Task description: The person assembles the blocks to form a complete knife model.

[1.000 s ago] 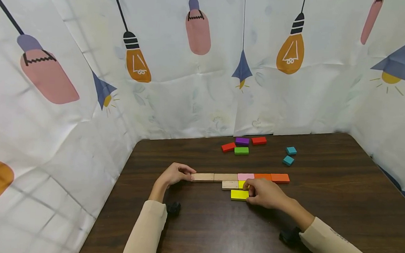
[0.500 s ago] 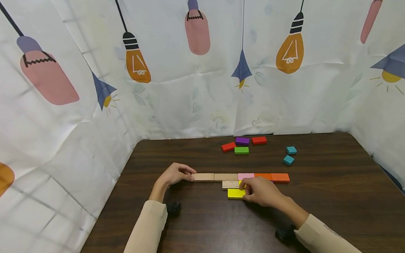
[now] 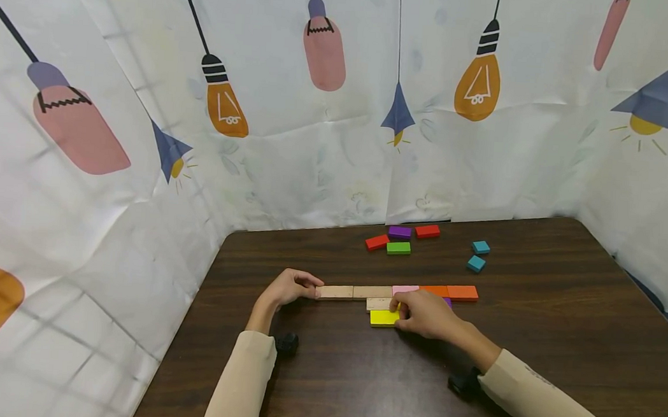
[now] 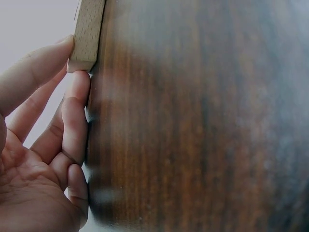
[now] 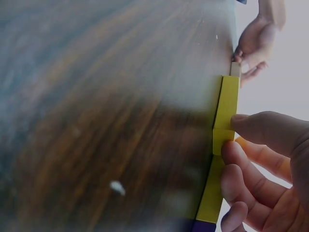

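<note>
A row of flat blocks crosses the table: two pale wooden ones, a pink block (image 3: 405, 289) and two orange ones. My left hand (image 3: 290, 290) holds the left end of the outermost wooden block (image 3: 334, 293), thumb and fingertips against it in the left wrist view. In front of this row lie a wooden block (image 3: 378, 304) and another yellow block (image 5: 210, 193), with a purple block (image 5: 203, 226) past it. My right hand (image 3: 427, 315) pinches the right end of the nearest yellow block (image 3: 383, 319) between thumb and fingers. The fingers hide part of the second row.
Toward the back lie a purple block (image 3: 399, 232), a green block (image 3: 398, 248) and two red ones, including one red block (image 3: 427, 231). Two small blue blocks (image 3: 476, 264) sit farther right. A printed curtain (image 3: 326, 150) hangs behind the dark table (image 3: 346, 388).
My right hand has slid the nearest yellow block leftward along the front of the second row. A bit of purple now shows behind the hand. The left hand has stayed in place.
</note>
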The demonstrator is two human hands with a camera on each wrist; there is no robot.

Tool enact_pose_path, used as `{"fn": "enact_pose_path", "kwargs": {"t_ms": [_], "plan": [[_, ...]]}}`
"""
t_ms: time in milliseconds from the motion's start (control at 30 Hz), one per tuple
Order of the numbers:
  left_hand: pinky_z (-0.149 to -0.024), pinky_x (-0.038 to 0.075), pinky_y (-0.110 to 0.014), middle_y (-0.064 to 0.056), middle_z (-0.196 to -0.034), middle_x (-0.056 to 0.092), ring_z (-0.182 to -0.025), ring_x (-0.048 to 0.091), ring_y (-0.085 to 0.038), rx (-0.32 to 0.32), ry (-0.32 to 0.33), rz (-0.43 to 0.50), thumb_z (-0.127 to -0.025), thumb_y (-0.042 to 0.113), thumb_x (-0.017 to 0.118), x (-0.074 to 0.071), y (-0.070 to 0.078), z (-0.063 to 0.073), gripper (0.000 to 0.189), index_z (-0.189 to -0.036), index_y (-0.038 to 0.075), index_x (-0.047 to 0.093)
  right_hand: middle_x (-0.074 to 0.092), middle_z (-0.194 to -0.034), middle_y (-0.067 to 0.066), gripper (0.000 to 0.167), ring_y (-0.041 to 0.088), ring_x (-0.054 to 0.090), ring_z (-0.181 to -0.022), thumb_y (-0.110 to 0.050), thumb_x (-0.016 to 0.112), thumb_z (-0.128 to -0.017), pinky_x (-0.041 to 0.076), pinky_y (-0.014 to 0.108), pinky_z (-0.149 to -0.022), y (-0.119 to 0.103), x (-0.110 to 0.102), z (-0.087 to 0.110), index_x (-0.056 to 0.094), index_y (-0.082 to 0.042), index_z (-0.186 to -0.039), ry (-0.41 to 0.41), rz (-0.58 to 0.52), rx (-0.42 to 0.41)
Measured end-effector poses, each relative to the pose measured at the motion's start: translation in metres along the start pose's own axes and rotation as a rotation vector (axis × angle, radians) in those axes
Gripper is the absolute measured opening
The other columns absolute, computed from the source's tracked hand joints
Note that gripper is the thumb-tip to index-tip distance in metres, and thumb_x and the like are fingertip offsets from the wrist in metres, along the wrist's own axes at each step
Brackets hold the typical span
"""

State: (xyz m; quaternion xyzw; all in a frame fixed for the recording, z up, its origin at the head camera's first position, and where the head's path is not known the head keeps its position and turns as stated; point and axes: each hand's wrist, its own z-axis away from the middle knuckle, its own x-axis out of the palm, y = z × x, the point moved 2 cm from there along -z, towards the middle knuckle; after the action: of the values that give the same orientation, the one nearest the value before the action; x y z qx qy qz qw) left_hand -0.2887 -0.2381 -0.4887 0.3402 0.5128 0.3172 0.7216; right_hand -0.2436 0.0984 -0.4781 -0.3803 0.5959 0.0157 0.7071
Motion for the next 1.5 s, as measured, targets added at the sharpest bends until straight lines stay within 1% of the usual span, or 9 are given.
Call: {"fn": "enact_pose_path", "kwargs": {"t_ms": [200, 333, 600, 967, 1067, 1167, 1300, 1400, 1500], "plan": [[-0.091, 0.05, -0.042, -0.006, -0.091, 0.073, -0.086, 0.064, -0.021, 0.004, -0.004, -0.001, -0.088, 0.016, 0.082, 0.0, 0.0, 0.0, 0.018, -0.106, 0.015, 0.081, 0.056, -0.071, -0.013, 0.018, 0.005, 0.05, -0.063, -0.016, 0.083, -0.084, 0.042, 0.022, -0.062, -0.002, 0.002, -0.003, 0.071, -0.015, -0.098, 0.009, -0.005, -0.019], [-0.089, 0.05, -0.04, -0.005, -0.09, 0.073, -0.085, 0.064, -0.02, 0.004, -0.005, 0.0, -0.088, 0.016, 0.082, 0.0, 0.001, 0.0, 0.018, -0.106, 0.015, 0.081, 0.057, -0.071, -0.013, 0.019, 0.004, 0.05, -0.063, -0.017, 0.083, -0.084, 0.043, 0.022, -0.061, -0.003, 0.003, -0.004, 0.071, -0.015, -0.098, 0.01, -0.013, -0.024], [-0.086, 0.051, -0.038, -0.004, -0.089, 0.072, -0.084, 0.064, -0.02, 0.004, -0.004, -0.003, -0.088, 0.015, 0.082, -0.001, 0.001, 0.0, 0.018, -0.105, 0.015, 0.081, 0.057, -0.071, -0.012, 0.019, 0.005, 0.051, -0.063, -0.016, 0.083, -0.085, 0.043, 0.022, -0.061, -0.004, 0.003, -0.006, 0.07, -0.015, -0.098, 0.001, -0.03, -0.018], [-0.089, 0.051, -0.04, -0.005, -0.089, 0.073, -0.085, 0.065, -0.021, 0.005, -0.01, -0.002, -0.088, 0.015, 0.081, 0.0, 0.002, 0.001, 0.017, -0.106, 0.015, 0.081, 0.057, -0.072, -0.012, 0.019, 0.005, 0.051, -0.064, -0.015, 0.083, -0.084, 0.043, 0.023, -0.062, -0.003, 0.004, -0.006, 0.07, -0.015, -0.097, 0.006, -0.033, -0.034], [-0.088, 0.05, -0.04, -0.006, -0.089, 0.073, -0.085, 0.064, -0.021, 0.005, -0.01, -0.002, -0.088, 0.015, 0.081, -0.001, 0.002, 0.001, 0.017, -0.106, 0.015, 0.081, 0.058, -0.072, -0.012, 0.018, 0.004, 0.051, -0.064, -0.017, 0.082, -0.085, 0.044, 0.022, -0.063, -0.001, 0.002, -0.007, 0.069, -0.016, -0.097, 0.004, -0.053, -0.041], [-0.088, 0.05, -0.039, -0.006, -0.089, 0.072, -0.084, 0.064, -0.021, 0.004, -0.01, 0.0, -0.088, 0.016, 0.081, -0.001, 0.001, 0.001, 0.017, -0.105, 0.015, 0.081, 0.061, -0.074, -0.012, 0.016, 0.004, 0.053, -0.065, -0.017, 0.08, -0.087, 0.046, 0.022, -0.063, 0.002, -0.005, -0.008, 0.071, -0.016, -0.099, 0.0, -0.081, -0.062], [-0.088, 0.05, -0.039, -0.005, -0.089, 0.072, -0.085, 0.064, -0.021, 0.004, -0.012, 0.005, -0.088, 0.016, 0.081, -0.001, 0.001, 0.001, 0.018, -0.106, 0.015, 0.081, 0.063, -0.078, -0.01, 0.015, 0.006, 0.055, -0.069, -0.018, 0.076, -0.091, 0.049, 0.022, -0.065, 0.01, -0.021, -0.011, 0.073, -0.014, -0.105, 0.002, -0.121, -0.098], [-0.087, 0.051, -0.039, -0.005, -0.089, 0.072, -0.085, 0.064, -0.021, 0.009, -0.012, 0.009, -0.088, 0.016, 0.081, -0.001, 0.001, 0.001, 0.018, -0.106, 0.015, 0.081, 0.063, -0.079, -0.007, 0.017, 0.009, 0.056, -0.071, -0.019, 0.075, -0.093, 0.05, 0.024, -0.068, 0.022, -0.035, -0.017, 0.073, -0.011, -0.107, 0.017, -0.172, -0.1], [-0.087, 0.051, -0.039, -0.005, -0.089, 0.071, -0.085, 0.064, -0.021, 0.013, -0.01, 0.011, -0.088, 0.016, 0.081, -0.001, 0.0, 0.001, 0.018, -0.106, 0.015, 0.081, 0.064, -0.081, -0.004, 0.021, 0.013, 0.056, -0.072, -0.018, 0.076, -0.094, 0.05, 0.025, -0.068, 0.036, -0.048, -0.024, 0.072, -0.006, -0.11, 0.045, -0.223, -0.072]]}}
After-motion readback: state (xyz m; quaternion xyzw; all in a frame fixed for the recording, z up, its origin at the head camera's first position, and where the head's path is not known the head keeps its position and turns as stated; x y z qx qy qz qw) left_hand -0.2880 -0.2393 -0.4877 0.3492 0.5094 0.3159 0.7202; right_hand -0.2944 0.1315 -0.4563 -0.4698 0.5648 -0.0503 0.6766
